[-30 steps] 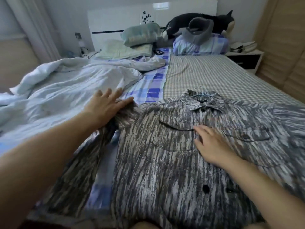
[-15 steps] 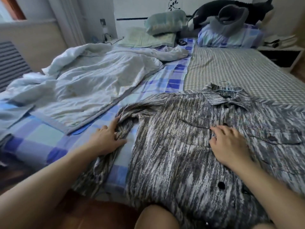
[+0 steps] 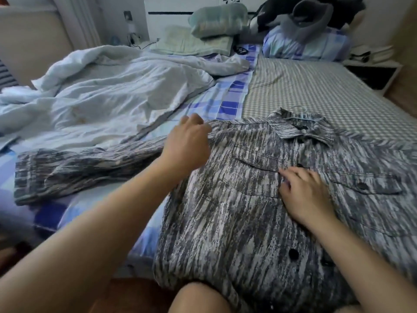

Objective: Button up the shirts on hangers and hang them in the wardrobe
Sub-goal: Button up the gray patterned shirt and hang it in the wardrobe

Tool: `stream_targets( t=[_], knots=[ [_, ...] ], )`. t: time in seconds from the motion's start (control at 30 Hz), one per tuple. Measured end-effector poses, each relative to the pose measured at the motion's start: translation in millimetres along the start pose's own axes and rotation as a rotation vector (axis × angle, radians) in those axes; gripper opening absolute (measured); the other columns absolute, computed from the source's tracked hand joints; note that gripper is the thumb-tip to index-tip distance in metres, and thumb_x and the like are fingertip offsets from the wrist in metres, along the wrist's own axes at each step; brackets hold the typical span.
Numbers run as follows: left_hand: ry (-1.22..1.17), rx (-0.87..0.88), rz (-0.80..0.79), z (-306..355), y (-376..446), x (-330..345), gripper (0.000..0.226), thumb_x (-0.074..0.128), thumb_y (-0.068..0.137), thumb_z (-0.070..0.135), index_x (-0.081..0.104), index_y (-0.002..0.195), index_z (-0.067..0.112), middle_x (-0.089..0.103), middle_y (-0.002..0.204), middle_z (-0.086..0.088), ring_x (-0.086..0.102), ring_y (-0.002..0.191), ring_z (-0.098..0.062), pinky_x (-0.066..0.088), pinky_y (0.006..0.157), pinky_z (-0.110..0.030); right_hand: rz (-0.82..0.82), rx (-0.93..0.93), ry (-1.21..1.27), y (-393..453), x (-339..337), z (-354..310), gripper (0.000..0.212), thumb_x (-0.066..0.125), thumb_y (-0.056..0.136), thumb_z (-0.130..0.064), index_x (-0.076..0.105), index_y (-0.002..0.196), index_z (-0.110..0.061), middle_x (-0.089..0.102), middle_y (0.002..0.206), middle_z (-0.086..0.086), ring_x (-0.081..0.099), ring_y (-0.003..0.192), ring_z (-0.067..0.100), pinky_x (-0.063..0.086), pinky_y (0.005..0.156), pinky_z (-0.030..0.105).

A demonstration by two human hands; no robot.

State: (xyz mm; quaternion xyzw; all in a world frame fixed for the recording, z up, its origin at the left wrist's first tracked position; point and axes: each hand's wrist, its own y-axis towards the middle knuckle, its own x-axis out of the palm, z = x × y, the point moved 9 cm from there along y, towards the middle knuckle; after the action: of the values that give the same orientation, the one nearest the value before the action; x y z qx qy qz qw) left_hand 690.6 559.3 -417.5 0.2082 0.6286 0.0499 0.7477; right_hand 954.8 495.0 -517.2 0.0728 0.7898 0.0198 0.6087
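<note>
A grey streaked shirt (image 3: 237,222) lies front-up on the bed, its collar (image 3: 300,129) pointing away from me. A pale blue hanger (image 3: 298,107) pokes out at the collar. The shirt's left sleeve (image 3: 74,168) stretches out flat to the left. My left hand (image 3: 187,143) is at the shirt's left shoulder, its fingers curled onto the fabric edge. My right hand (image 3: 304,195) rests on the chest by the placket, fingers relaxed, beside the flap pocket. Black buttons (image 3: 293,254) show down the front.
A rumpled white duvet (image 3: 108,93) covers the bed's left half, over a blue checked sheet (image 3: 228,102). Grey gingham sheet (image 3: 316,91) lies on the right. Pillows and a dark plush toy (image 3: 300,16) sit at the headboard; a nightstand (image 3: 374,71) stands at the far right.
The bunched left sleeve is now spread out flat to the left. My left hand moved from the sleeve up to the shoulder. My right hand stayed on the chest.
</note>
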Motion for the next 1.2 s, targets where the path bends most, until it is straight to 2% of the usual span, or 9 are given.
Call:
stream_targets(
  t=[0.13,0.23,0.33,0.43,0.53,0.7,0.83,1.0,1.2],
  knots=[
    [-0.560,-0.209,-0.154,71,-1,62,0.032,0.052,0.090,0.002,0.068,0.116,0.014,0.067,0.116,-0.007,0.063,0.105,-0.026,0.053,0.093,-0.042,0.217,-0.135,0.178,6,-29,-18,0.040,0.060,0.095,-0.035,0.065,0.129,-0.015,0.060,0.133,0.000,0.046,0.128,0.024,0.036,0.110,0.039],
    [-0.640,-0.389,0.011,53,-34,92,0.018,0.051,0.084,-0.001,0.060,0.090,0.013,0.062,0.096,-0.003,0.058,0.093,-0.026,0.043,0.077,-0.035,0.031,-0.213,0.118,30,-15,-41,0.051,0.066,0.092,-0.038,0.055,0.139,-0.022,0.056,0.133,-0.006,0.043,0.133,0.019,0.031,0.116,0.036],
    [-0.728,-0.405,0.198,40,-40,91,0.020,0.054,0.086,-0.003,0.061,0.095,0.014,0.061,0.098,-0.001,0.056,0.092,-0.019,0.046,0.084,-0.032,-0.062,-0.231,0.030,55,4,-48,0.039,0.063,0.093,-0.039,0.059,0.130,-0.026,0.058,0.121,-0.010,0.049,0.120,0.015,0.039,0.112,0.036],
    [-0.798,-0.391,0.225,36,-35,85,0.027,0.057,0.086,-0.004,0.063,0.100,0.019,0.063,0.102,0.002,0.059,0.096,-0.015,0.047,0.088,-0.027,-0.027,-0.246,0.074,75,6,-45,0.016,0.052,0.101,-0.028,0.066,0.099,-0.020,0.057,0.088,-0.008,0.055,0.081,0.011,0.051,0.076,0.024],
    [-0.816,-0.293,0.124,41,-23,81,0.024,0.063,0.089,0.005,0.065,0.099,0.026,0.066,0.096,0.008,0.062,0.085,-0.006,0.047,0.076,-0.017,-0.083,-0.060,0.408,93,14,-23,0.026,0.052,0.104,-0.028,0.063,0.088,-0.011,0.057,0.072,-0.001,0.046,0.055,0.014,0.035,0.050,0.025],
    [-0.437,-0.078,-0.330,66,15,101,0.032,0.081,0.084,0.037,0.072,0.115,0.031,0.074,0.103,0.012,0.066,0.092,-0.008,0.054,0.088,-0.027,-0.310,0.038,0.562,117,27,-20,0.026,0.055,0.102,-0.024,0.053,0.079,-0.013,0.041,0.070,0.005,0.038,0.064,0.018,0.028,0.059,0.033],
    [-0.351,-0.070,-0.201,76,16,110,0.022,0.076,0.087,0.037,0.074,0.109,0.033,0.075,0.099,0.012,0.067,0.092,-0.012,0.057,0.083,-0.034,-0.396,0.047,0.749,118,32,-17,0.027,0.061,0.100,-0.026,0.064,0.087,-0.002,0.062,0.086,0.004,0.056,0.082,0.017,0.046,0.085,0.043],
    [-0.351,-0.005,0.067,74,2,108,0.015,0.069,0.095,0.028,0.078,0.107,0.031,0.074,0.099,0.010,0.065,0.091,-0.011,0.057,0.081,-0.033,-0.479,0.047,0.790,107,30,-19,0.045,0.048,0.105,-0.034,0.048,0.145,-0.014,0.048,0.151,-0.001,0.044,0.139,0.021,0.027,0.120,0.044],
    [-0.325,0.112,0.064,91,1,105,0.014,0.073,0.093,0.030,0.078,0.105,0.028,0.076,0.096,0.009,0.063,0.086,-0.013,0.047,0.080,-0.025,-0.461,0.025,0.804,108,29,-23,0.038,0.052,0.104,-0.034,0.057,0.136,-0.015,0.047,0.153,0.001,0.041,0.143,0.022,0.025,0.120,0.046]
  ],
)
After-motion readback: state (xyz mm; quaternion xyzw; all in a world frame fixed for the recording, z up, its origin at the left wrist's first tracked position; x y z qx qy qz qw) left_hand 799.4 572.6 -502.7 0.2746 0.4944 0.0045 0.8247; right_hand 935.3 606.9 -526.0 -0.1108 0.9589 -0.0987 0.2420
